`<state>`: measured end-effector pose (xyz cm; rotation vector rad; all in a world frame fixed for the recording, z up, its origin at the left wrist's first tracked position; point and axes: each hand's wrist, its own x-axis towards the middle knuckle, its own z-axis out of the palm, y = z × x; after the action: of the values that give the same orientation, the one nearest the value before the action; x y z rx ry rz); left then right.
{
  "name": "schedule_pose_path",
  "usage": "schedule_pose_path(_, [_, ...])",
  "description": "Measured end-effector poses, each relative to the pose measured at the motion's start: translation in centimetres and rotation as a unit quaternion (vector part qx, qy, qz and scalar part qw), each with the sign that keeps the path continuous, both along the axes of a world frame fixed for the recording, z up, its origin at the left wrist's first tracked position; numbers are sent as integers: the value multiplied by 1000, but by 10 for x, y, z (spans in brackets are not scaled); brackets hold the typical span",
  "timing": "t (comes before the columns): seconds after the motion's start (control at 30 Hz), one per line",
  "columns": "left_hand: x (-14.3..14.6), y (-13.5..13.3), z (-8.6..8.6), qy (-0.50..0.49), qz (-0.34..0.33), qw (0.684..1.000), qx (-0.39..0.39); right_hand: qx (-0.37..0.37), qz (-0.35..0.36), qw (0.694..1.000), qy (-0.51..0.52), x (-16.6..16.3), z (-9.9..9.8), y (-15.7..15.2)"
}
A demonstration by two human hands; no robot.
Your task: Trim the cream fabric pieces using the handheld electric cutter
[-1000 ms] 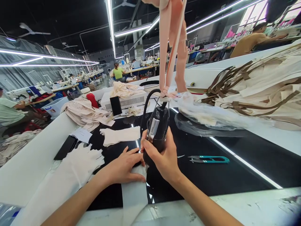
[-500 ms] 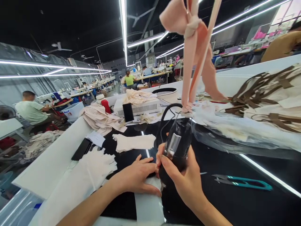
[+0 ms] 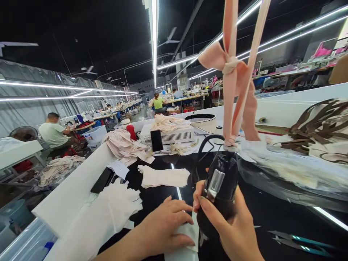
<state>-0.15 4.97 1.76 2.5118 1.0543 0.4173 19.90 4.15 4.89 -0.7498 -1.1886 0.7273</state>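
My right hand (image 3: pixel 231 221) is wrapped round a black corded hand-held tool (image 3: pixel 228 181) with a silver plate on its side. The tool stands upright just above the glossy black tabletop, tied at its top to a hanging pink fabric strap (image 3: pixel 230 90). Beside the tool's base, my left hand (image 3: pixel 171 223) rests palm down with fingers apart on a narrow pale strip (image 3: pixel 187 230). What lies under the tool's lower end is hidden. Beyond the left hand lies a small stack of cream fabric pieces (image 3: pixel 164 176). Thread snips with teal handles (image 3: pixel 301 243) lie right of my right hand.
A fanned pile of white fabric pieces (image 3: pixel 111 214) lies at left beside a black phone-like object (image 3: pixel 102 180). Behind stand a white vented box (image 3: pixel 176 136) and a dark phone (image 3: pixel 156 140). Plastic-wrapped material (image 3: pixel 285 163) and brown straps (image 3: pixel 315 127) fill the right. Seated people work farther back.
The view has swung up and left, so things sit lower and farther right. My right hand still grips the tool; the left hand's fingers have curled slightly beside it.
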Motion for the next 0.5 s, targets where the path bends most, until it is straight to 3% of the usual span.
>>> schedule_pose_path(0.1, [-7, -15, -27, 14, 37, 992, 120, 4, 26, 1000, -3, 3, 2, 1])
schedule_pose_path(0.27, [-16, -30, -64, 20, 16, 948, 318, -3, 49, 999, 9, 0, 4, -2])
schedule_pose_path(0.5, [-20, -38, -71, -16, 35, 926, 376, -7, 21, 1000, -19, 10, 3, -5])
